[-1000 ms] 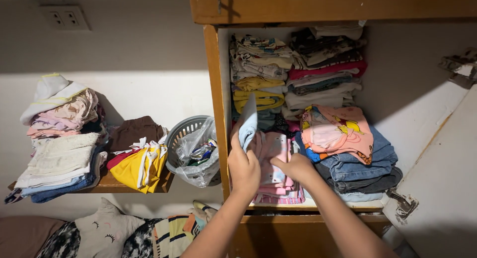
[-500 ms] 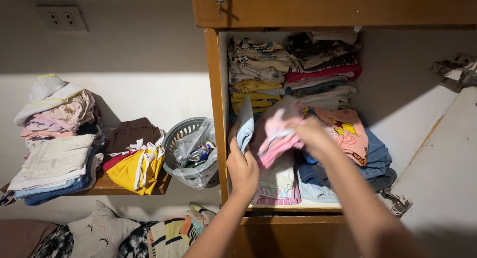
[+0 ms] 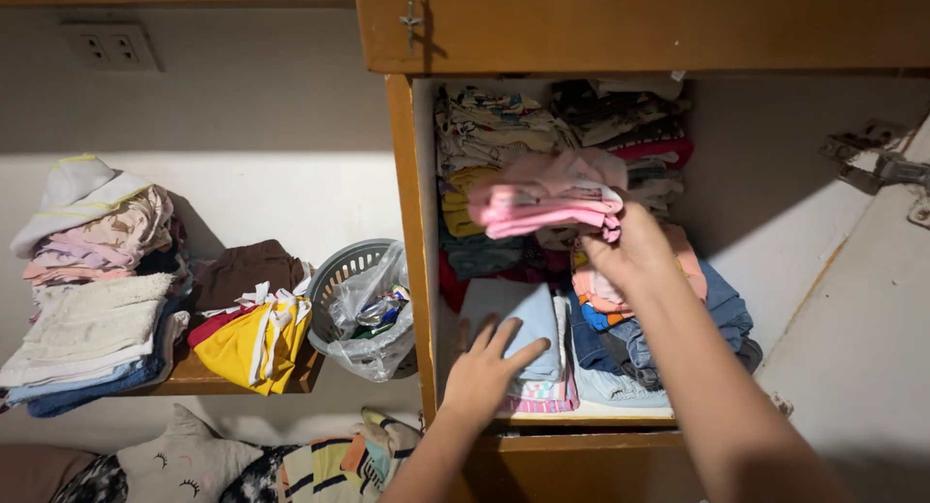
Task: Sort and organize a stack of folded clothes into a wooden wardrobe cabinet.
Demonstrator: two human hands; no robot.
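Compared with half a second before, the right hand (image 3: 630,256) had lifted the pink folded clothes (image 3: 547,198) off the low pile and held them higher, at the upper centre of the frame, in front of the back stacks (image 3: 504,125). The left hand (image 3: 489,367), which earlier held the light blue cloth (image 3: 528,329) upright, now lay flat on it with fingers spread, at the lower centre. At the far left, a wooden shelf (image 3: 194,377) carried folded piles (image 3: 92,280) and a yellow garment (image 3: 257,343). Beside it stood a grey basket (image 3: 339,270) lined with a clear plastic bag (image 3: 383,329) holding small shiny wrappers. The pink clothes looked soft, folded in layers, gripped at their right end by closed fingers. Blue jeans (image 3: 727,314) lay at the right.
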